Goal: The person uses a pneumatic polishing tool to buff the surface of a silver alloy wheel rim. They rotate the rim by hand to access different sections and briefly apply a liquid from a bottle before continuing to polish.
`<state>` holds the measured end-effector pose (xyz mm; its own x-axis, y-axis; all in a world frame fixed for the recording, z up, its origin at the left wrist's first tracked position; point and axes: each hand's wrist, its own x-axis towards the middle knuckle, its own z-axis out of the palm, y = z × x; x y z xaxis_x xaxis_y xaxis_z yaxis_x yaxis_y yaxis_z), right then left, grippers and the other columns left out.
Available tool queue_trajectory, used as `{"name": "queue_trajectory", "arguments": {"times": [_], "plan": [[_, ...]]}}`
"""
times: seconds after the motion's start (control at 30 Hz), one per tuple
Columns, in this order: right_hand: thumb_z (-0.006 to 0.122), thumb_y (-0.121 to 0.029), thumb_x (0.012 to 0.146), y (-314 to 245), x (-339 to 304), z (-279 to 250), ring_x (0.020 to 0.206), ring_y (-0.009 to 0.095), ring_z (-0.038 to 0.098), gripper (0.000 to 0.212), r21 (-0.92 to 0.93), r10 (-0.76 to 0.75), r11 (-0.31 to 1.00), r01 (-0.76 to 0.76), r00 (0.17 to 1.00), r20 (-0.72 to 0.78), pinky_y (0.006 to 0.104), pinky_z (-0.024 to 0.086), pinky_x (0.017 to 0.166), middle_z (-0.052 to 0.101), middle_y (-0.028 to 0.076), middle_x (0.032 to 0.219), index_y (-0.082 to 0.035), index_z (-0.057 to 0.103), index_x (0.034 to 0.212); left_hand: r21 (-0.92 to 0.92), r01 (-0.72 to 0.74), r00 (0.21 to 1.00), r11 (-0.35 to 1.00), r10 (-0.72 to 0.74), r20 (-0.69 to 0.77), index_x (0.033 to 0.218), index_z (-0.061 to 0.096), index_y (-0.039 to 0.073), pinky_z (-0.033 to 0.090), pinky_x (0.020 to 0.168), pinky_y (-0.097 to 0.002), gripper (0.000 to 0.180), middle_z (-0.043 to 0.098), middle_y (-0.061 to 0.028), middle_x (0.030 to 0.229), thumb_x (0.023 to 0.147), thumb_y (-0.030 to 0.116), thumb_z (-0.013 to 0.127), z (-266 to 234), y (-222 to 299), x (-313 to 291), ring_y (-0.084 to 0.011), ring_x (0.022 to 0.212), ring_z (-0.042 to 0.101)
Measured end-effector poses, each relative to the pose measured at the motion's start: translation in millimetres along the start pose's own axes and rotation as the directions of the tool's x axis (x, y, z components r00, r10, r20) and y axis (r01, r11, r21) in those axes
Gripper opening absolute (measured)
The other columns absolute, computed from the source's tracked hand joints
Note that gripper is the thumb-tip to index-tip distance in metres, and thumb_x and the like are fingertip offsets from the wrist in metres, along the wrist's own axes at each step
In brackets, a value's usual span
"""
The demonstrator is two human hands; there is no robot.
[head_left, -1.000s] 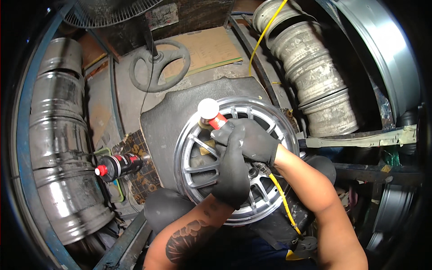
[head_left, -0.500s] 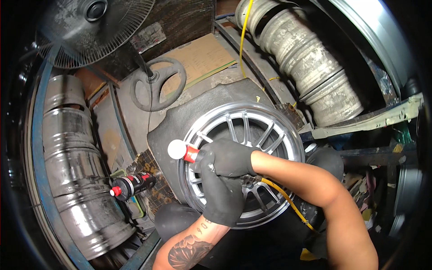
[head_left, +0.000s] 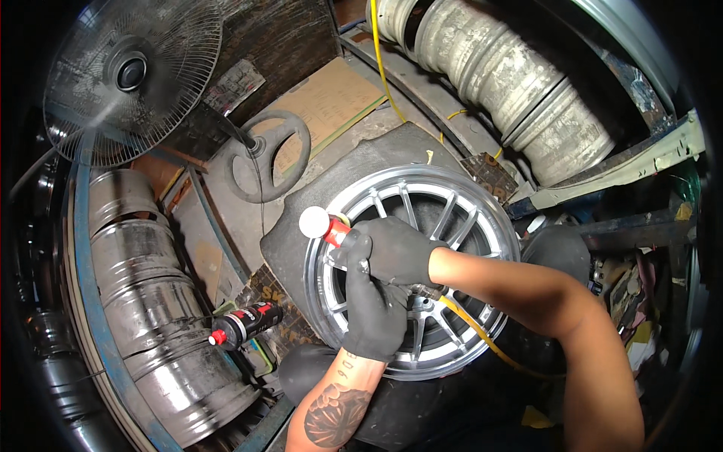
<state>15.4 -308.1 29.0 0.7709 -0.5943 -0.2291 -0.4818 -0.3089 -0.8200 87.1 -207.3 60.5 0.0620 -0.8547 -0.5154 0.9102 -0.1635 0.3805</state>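
Both my hands wear dark grey gloves and are wrapped round a small air polisher with a red collar (head_left: 337,233) and a round white pad (head_left: 314,222). My right hand (head_left: 399,255) grips it from above. My left hand (head_left: 374,309) closes round it from the near side, its thumb up along the tool. Most of the tool's body is hidden by the gloves. A yellow air hose (head_left: 471,322) runs from it toward the lower right. Below lies a silver multi-spoke wheel rim (head_left: 503,226), face up; the pad is at its far left edge.
A black bottle with a red cap (head_left: 252,324) lies left of the rim. Under the rim is a dark mat (head_left: 290,241). Beyond stand a fan (head_left: 132,73) and its round base (head_left: 267,154). Stacked wheels (head_left: 154,301) line the left, dull ones (head_left: 520,83) the far right.
The whole view has shifted and tilted a little. The polisher's pad has moved slightly farther along the rim's left edge. Both hands keep their hold.
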Motion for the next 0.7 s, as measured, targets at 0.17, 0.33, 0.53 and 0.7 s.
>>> {"name": "queue_trajectory", "arguments": {"times": [0.17,0.33,0.53,0.7], "plan": [[0.065,-0.045,0.099,-3,3,5,0.087,0.045,0.07,0.043,-0.006,0.042,0.999,-0.042,0.999,0.0,0.0502,0.052,0.079,0.071,0.025,0.087,-0.003,0.07,0.095,-0.057,-0.041,0.999,0.998,0.039,-0.031,0.14,0.051,0.005,0.049,0.112,-0.0386,0.047,0.059,-0.0144,0.135,0.107,0.037,0.057,-2,-1,1,-0.0241,0.129,0.058],[0.064,-0.048,0.098,-6,9,8,0.085,0.045,0.07,0.047,-0.03,0.01,1.0,-0.008,0.998,0.067,0.0492,0.053,0.079,0.071,0.025,0.084,-0.002,0.07,0.091,-0.013,-0.085,0.994,0.996,0.084,-0.064,0.147,0.039,0.004,0.048,0.113,-0.0384,0.048,0.05,-0.0158,0.142,0.109,0.029,0.054,-7,-1,-4,-0.0234,0.134,0.053],[0.062,-0.044,0.098,-8,16,7,0.082,0.044,0.07,0.04,-0.052,-0.052,0.997,0.062,0.981,0.187,0.0508,0.053,0.075,0.071,0.022,0.083,-0.005,0.072,0.091,-0.016,-0.14,0.986,0.99,0.137,-0.098,0.138,0.049,0.003,0.048,0.11,-0.0389,0.04,0.057,-0.0145,0.135,0.106,0.026,0.056,3,3,-13,-0.024,0.127,0.058],[0.058,-0.038,0.096,-14,14,2,0.092,0.045,0.07,0.037,-0.127,-0.144,0.978,0.165,0.977,0.159,0.0504,0.055,0.082,0.073,0.024,0.093,-0.005,0.075,0.097,0.324,-0.241,0.969,0.915,0.247,0.024,0.144,0.04,-0.002,0.048,0.107,-0.0363,0.051,0.053,-0.0179,0.136,0.096,-0.008,0.056,-14,3,-12,-0.0247,0.124,0.057]]}}
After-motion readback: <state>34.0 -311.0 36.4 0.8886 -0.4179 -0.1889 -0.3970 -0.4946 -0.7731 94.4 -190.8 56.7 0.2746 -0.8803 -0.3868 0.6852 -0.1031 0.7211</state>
